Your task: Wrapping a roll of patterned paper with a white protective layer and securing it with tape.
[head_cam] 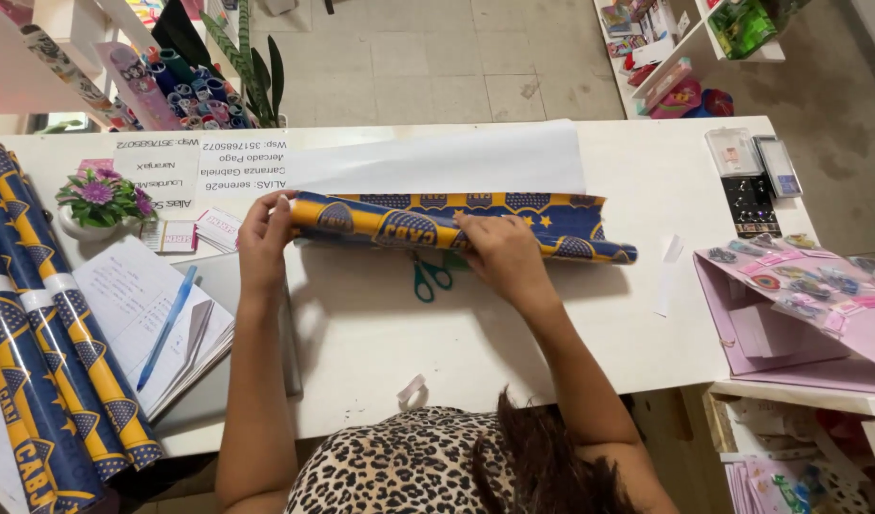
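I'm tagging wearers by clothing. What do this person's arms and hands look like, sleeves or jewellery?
Both arms are bare to the shoulder: no sleeves show. The left hand and right hand show no gloves, rings or watch that I can make out. The top is leopard print.

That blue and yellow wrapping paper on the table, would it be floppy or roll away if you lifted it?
The wrapping paper is probably light and floppy: its white underside lies flat like a thin sheet. The rolled part looks round, so it might roll or spring open if the left hand and right hand let go. It likely creases easily.
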